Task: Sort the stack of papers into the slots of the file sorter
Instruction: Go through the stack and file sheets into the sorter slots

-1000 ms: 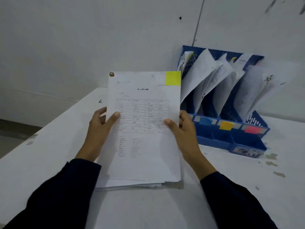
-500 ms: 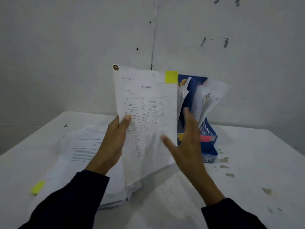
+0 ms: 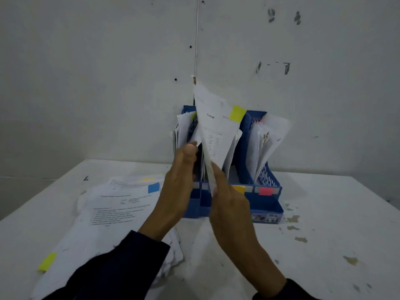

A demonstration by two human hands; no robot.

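Note:
A printed sheet (image 3: 216, 135) with a yellow sticky note (image 3: 237, 113) at its top corner stands almost edge-on above the blue file sorter (image 3: 267, 207). My left hand (image 3: 179, 182) grips the sheet's left edge, thumb up beside the papers in the left slots. My right hand (image 3: 229, 204) pinches its lower corner in front of the middle slots. The sorter's slots hold several leaning papers, and yellow (image 3: 238, 188) and pink (image 3: 265, 191) tags mark its front. The remaining paper stack (image 3: 116, 211) lies on the table to my left, with a blue tag (image 3: 153, 187) on its top sheet.
The white table (image 3: 324, 245) has stains to the right of the sorter. The sorter stands against a marked white wall (image 3: 108, 83). A yellow tag (image 3: 47, 262) sticks out of the stack's near left corner.
The yellow-tagged sheet has gone from in front of me to over the sorter and turned edge-on. My right hand, open a moment ago, now holds its lower corner.

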